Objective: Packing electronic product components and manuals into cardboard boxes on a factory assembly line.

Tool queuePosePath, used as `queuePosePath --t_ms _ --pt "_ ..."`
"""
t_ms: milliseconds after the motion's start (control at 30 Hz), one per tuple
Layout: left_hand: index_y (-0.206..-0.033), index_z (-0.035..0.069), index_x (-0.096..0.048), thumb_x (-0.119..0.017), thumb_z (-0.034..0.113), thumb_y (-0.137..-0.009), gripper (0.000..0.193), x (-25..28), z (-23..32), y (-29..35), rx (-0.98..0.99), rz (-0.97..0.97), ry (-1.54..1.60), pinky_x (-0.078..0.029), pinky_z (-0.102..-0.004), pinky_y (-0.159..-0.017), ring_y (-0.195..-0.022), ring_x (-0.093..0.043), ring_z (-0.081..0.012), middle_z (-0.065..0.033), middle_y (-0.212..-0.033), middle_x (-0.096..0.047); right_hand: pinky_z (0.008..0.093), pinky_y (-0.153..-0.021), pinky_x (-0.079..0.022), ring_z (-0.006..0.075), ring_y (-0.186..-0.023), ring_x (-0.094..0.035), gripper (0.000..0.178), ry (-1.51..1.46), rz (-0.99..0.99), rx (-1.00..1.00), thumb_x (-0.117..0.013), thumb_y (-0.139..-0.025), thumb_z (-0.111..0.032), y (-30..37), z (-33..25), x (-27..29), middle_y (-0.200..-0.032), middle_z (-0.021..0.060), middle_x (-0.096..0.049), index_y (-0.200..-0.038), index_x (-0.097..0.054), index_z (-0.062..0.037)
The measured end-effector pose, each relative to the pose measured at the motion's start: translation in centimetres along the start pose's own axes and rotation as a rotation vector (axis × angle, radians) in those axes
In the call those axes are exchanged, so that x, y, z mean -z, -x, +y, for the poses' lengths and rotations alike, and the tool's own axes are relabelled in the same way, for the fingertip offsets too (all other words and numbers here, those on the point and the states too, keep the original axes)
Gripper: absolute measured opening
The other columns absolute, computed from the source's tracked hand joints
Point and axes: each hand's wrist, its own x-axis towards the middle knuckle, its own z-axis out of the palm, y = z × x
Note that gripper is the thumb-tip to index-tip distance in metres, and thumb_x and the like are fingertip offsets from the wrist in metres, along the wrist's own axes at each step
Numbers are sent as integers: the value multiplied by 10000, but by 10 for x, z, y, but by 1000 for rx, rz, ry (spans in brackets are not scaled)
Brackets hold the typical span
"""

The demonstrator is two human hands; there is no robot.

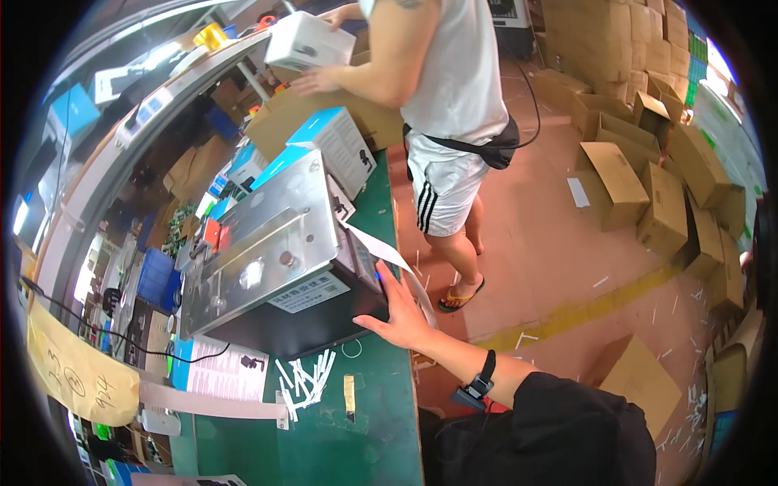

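Head view. R hand [403,316] is hovering at the R edge of the green tabletop [348,454], close to the R face of the metal-topped black machine [275,275]; contact can't be verified. Its fingers are pointing fwd, extended & spread, i.e. released. L hand is lying outside the view; its finger state can't be told. Machine is sitting nr the R edge. White paper strip [379,247] is curving from the machine past the R edge, just beside the fingers. Loose white strips [301,387] are lying nr the machine's near side, w/ a tan tape piece [349,394] resting btwn them & the R edge. White-and-blue box [344,150] is standing beyond the machine, twd the far end. Off the R edge, nr the far end, a co-worker [450,73] is holding a white box [308,42]. Cardboard boxes [668,215] are standing on the floor [527,279], R side.
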Motion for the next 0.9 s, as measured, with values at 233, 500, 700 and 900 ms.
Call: queuePosePath --t_ms 233,500,700,900 --pt "-824 -3 -616 -702 57 -888 123 -1 0 -2 58 -11 89 -477 -459 -692 -776 -578 -367 -186 -891 -572 538 -1211 -203 431 -1483 -258 1087 2 -65 7 -754 -870 -394 12 -5 8 -1608 276 -219 -1581 -45 23" --pt "-825 39 -628 -736 95 -841 123 0 -7 -11 107 54 67 -460 -458 -725 -813 -564 -354 -149 -867 -578 590 -1211 -96 496 -1494 -157 1023 183 -281 223 -758 -800 -163 92 -52 2 -1611 318 -153 -1554 -112 82" --pt "-858 61 -636 -740 148 -846 136 16 -10 -2 61 61 142 -472 -445 -742 -846 -586 -335 -114 -914 -592 711 -1141 -174 525 -1409 -362 831 -147 -809 750 -760 -761 -131 128 -131 -20 -1515 305 -379 -1471 -377 69" --pt "-1003 66 -686 -734 142 -861 168 106 21 35 275 117 223 -527 -420 -835 -954 -648 -326 -117 -1013 -645 526 -1081 -432 450 -1282 -527 596 -489 -1115 977 -772 -783 -148 100 -218 -99 -1391 268 -508 -1307 -574 54"
